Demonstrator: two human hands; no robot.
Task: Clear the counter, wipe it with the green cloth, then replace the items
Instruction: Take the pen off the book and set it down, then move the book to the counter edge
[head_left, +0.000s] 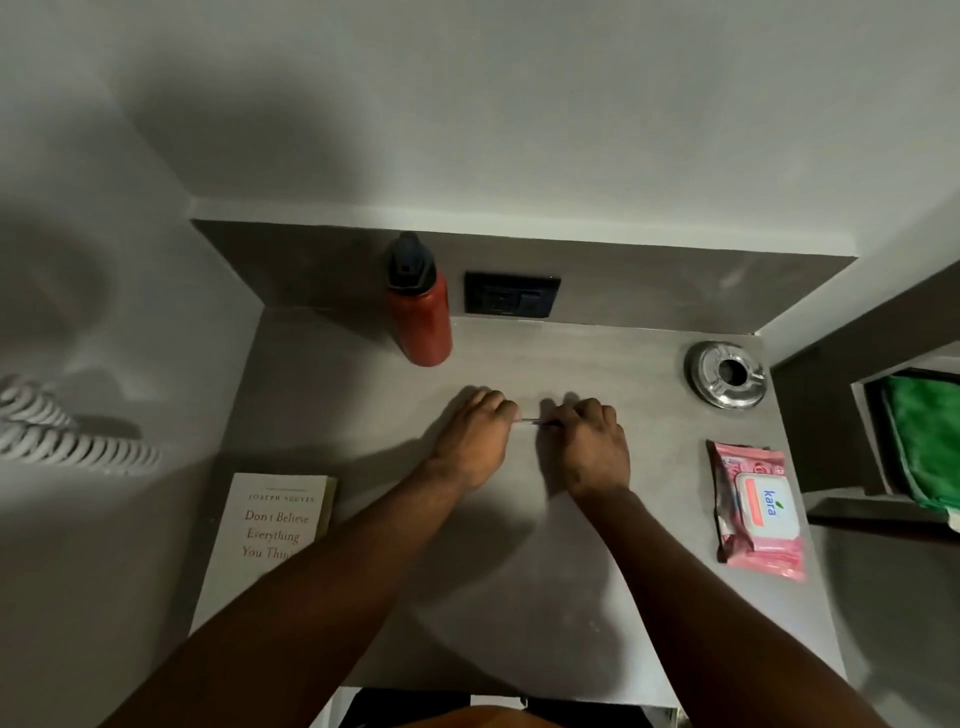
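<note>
We've got both hands mid-counter (519, 597), pinched on a thin pen (535, 421) lying flat between them: left hand (470, 441) curled on one end, right hand (589, 447) closed over the other. It looks light, stiff and slick, so we'd say a fingertip pinch at mid-barrel is enough.

Still to clear:
- red bottle (422, 312) w/ dark cap, upright near the back wall. Hard, smooth, prob. heavy if full; we'd wrap the body.
- paperback book (270, 530), front-left edge. Flat, bendy; take it by the spine.
- steel ashtray (727, 375), back right. Round, shiny, rigid.
- pink wipes pack (761, 512), right side. Soft, crinkly.

The green cloth (924, 441) sits soft and folded in a niche off to the right, well apart from our hands.
</note>
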